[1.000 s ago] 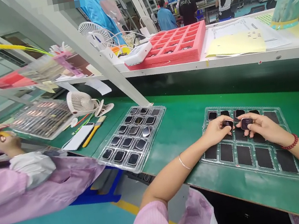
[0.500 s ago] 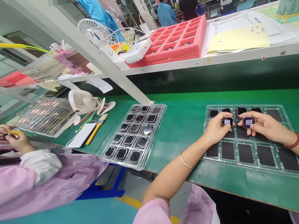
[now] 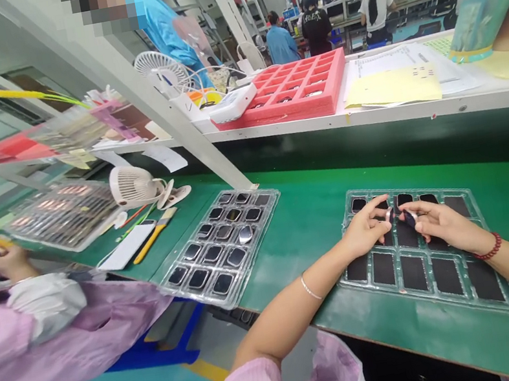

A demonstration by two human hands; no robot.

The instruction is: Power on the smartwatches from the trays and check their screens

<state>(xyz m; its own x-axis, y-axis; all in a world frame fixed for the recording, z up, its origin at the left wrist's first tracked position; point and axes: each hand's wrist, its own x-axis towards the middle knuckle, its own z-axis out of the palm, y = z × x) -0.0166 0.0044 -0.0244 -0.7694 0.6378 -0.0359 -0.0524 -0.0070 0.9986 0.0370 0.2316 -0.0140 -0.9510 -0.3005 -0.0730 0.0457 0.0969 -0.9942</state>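
"Watching remotely, I have the left hand (image 3: pixel 363 230) and the right hand (image 3: pixel 445 222) above a clear tray (image 3: pixel 414 272), near the front edge of the desk (image 3: pixel 309 220)."

"Are the fingers gripping anything?"

"Yes, both sets. The left fingers (image 3: pixel 375 204) pinch one watch unit (image 3: pixel 389 215) at their tips, its thin side turned to me. The right fingers (image 3: pixel 424 208) are closed on a second watch unit (image 3: pixel 410 218), held tilted."

"Do the two touch?"

"They're just beside each other; from here I can't tell whether they touch."

"What's around them?"

"More units (image 3: pixel 404 200) lie in the tray's back row, beyond the hands. Well to the left, another tray (image 3: pixel 263 199), mostly filled, stretches from the desk's front edge toward its back edge."
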